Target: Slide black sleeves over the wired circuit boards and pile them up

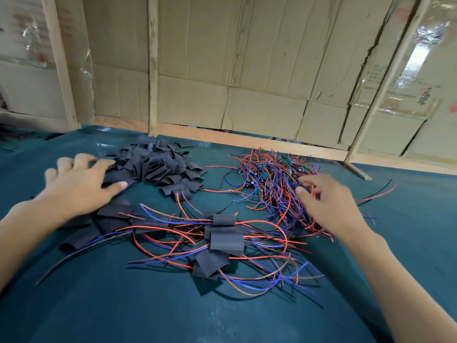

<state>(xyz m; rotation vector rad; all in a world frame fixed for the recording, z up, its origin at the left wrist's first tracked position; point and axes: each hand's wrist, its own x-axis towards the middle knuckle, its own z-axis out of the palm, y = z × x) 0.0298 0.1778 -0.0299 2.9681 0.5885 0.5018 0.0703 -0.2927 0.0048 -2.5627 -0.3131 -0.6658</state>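
A heap of loose black sleeves (158, 164) lies at the back left of the teal table (123, 305). My left hand (79, 184) rests on the heap's near-left edge, fingers spread, thumb on a sleeve. To the right sits a tangle of bare circuit boards with red and blue wires (272, 179). My right hand (321, 201) reaches into its right side, fingers curled among the wires; what they hold is hidden. In front, sleeved boards (225, 238) lie piled with their wires splayed out.
Flattened cardboard sheets (247, 70) on wooden battens (153, 70) wall off the table's far edge. A few black sleeves (81, 238) lie under my left wrist. Stray red and black wires (378, 191) lie at the far right.
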